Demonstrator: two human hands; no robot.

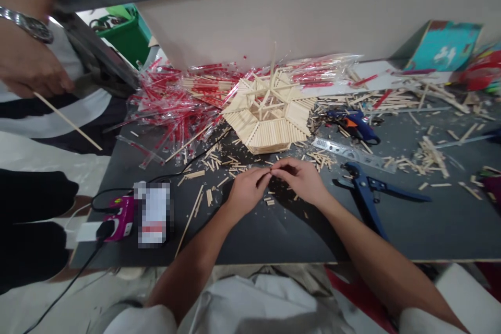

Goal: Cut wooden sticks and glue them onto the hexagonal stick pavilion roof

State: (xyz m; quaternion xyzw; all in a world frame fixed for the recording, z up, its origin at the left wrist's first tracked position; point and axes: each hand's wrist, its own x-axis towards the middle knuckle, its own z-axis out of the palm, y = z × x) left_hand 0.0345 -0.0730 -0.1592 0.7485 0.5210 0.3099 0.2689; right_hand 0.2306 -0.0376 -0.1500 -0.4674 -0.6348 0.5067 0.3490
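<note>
Over the dark table, my left hand (250,186) and my right hand (299,177) meet fingertip to fingertip. Both are closed in a pinch, and whatever sits between the fingers is too small to make out. Just beyond them stands a many-sided model of wooden sticks (270,138), with slatted sloping panels and an open frame of sticks on top. A few short cut stick pieces (269,202) lie below my fingers. To the right of my right hand rests a blue cutter (362,188), its handles spread.
Red-printed plastic wrappers (172,99) heap at the back left. A blue glue gun (362,126) and a clear ruler (352,154) lie right of the model. A phone (154,214) and purple power strip (122,217) are at left. Another person's hand (35,65) holds a stick (68,121).
</note>
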